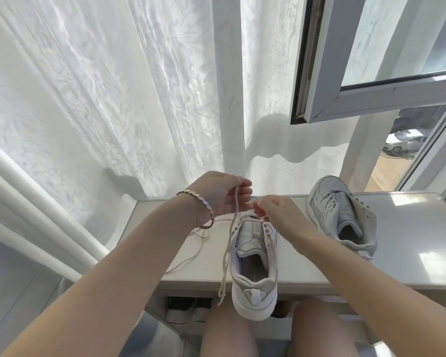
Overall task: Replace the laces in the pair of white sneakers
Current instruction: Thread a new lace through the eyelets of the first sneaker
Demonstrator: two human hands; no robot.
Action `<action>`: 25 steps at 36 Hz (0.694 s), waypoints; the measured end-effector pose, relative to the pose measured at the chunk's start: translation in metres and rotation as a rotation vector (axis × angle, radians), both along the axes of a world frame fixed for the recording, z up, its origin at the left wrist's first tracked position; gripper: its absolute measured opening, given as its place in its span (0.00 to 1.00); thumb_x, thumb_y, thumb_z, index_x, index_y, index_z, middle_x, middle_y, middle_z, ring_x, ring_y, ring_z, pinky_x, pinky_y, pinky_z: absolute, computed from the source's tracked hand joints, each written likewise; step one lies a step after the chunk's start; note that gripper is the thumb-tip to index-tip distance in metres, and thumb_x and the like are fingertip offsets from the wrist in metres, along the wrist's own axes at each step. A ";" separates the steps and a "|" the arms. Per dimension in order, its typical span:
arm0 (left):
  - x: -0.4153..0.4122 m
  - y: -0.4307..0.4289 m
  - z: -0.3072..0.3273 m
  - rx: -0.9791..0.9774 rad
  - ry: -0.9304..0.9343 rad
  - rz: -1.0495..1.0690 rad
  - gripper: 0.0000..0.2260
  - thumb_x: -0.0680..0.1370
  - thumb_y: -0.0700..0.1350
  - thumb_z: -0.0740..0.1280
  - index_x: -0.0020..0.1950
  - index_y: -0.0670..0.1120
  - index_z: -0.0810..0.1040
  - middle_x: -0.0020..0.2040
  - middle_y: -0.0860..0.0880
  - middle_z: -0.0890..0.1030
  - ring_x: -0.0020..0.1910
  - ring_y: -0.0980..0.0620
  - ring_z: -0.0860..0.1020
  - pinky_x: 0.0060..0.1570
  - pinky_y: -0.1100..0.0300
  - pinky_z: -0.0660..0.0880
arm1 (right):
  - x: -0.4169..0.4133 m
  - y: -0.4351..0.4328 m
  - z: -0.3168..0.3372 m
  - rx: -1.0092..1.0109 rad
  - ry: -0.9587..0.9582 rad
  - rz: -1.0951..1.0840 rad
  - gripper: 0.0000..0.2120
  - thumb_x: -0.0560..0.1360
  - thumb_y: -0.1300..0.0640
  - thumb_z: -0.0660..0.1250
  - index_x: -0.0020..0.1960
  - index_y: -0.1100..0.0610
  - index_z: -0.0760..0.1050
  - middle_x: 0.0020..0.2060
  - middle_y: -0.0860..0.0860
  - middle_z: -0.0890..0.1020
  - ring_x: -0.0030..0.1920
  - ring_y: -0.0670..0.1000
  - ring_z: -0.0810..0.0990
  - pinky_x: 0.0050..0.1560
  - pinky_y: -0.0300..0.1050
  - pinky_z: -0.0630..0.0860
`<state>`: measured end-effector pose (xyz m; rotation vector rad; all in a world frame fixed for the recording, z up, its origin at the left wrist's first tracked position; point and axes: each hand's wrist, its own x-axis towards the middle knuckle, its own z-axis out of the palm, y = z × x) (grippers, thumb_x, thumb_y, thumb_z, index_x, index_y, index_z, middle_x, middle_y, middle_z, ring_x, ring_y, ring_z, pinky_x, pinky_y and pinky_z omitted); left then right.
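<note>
Threading the lace through the near sneaker (254,256).
Your left hand (223,194) pinches the lace (234,210); your right hand's (281,215) fingers grasp it at the eyelets; next, pull through.

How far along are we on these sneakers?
Early to midway, by the look of it. The far sneaker looks laced, though whether with new laces is unclear. In hand: the left hand pinches the lace on the near sneaker; the right hand works its front eyelets. Upper eyelets remain empty.
</note>
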<state>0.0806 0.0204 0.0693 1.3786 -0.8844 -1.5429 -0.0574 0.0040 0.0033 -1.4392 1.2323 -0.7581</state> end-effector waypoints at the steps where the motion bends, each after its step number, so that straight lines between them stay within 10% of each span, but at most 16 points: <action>1: -0.005 0.000 0.001 -0.030 0.037 0.007 0.08 0.79 0.35 0.61 0.42 0.35 0.75 0.33 0.43 0.79 0.29 0.51 0.79 0.38 0.55 0.81 | -0.001 0.002 0.007 0.073 -0.126 0.045 0.13 0.78 0.60 0.55 0.44 0.56 0.78 0.41 0.51 0.81 0.45 0.49 0.78 0.52 0.43 0.72; 5: -0.020 -0.005 -0.002 -0.085 0.290 0.065 0.07 0.79 0.33 0.59 0.46 0.32 0.74 0.41 0.38 0.80 0.35 0.49 0.83 0.38 0.60 0.81 | -0.014 0.012 0.022 0.258 -0.467 0.234 0.18 0.80 0.60 0.47 0.49 0.60 0.76 0.43 0.53 0.83 0.49 0.48 0.79 0.59 0.47 0.70; 10: -0.032 -0.015 -0.017 -0.158 0.330 0.160 0.06 0.80 0.34 0.59 0.46 0.36 0.74 0.38 0.42 0.83 0.35 0.50 0.83 0.40 0.57 0.81 | -0.043 0.022 0.032 0.218 -0.300 0.241 0.15 0.81 0.60 0.52 0.40 0.60 0.73 0.21 0.48 0.70 0.29 0.48 0.77 0.55 0.46 0.77; 16: -0.028 -0.033 -0.045 -0.130 0.051 0.425 0.09 0.81 0.37 0.58 0.43 0.44 0.73 0.36 0.49 0.79 0.24 0.59 0.78 0.26 0.66 0.75 | -0.094 0.019 0.059 0.208 -0.088 0.126 0.14 0.81 0.56 0.54 0.38 0.59 0.67 0.23 0.46 0.59 0.21 0.45 0.58 0.26 0.37 0.68; 19: -0.015 -0.044 -0.062 -0.093 -0.161 0.459 0.08 0.80 0.39 0.58 0.44 0.46 0.73 0.36 0.52 0.79 0.19 0.62 0.71 0.22 0.67 0.65 | -0.119 0.013 0.063 0.218 -0.051 0.148 0.14 0.81 0.57 0.54 0.39 0.60 0.68 0.23 0.47 0.57 0.22 0.46 0.55 0.32 0.43 0.57; 25: -0.010 -0.052 -0.063 -0.231 -0.293 0.459 0.10 0.80 0.37 0.58 0.40 0.47 0.72 0.35 0.51 0.79 0.19 0.64 0.71 0.22 0.70 0.66 | -0.146 0.008 0.063 0.329 -0.264 0.382 0.16 0.68 0.48 0.73 0.43 0.61 0.79 0.27 0.51 0.68 0.28 0.49 0.68 0.34 0.40 0.73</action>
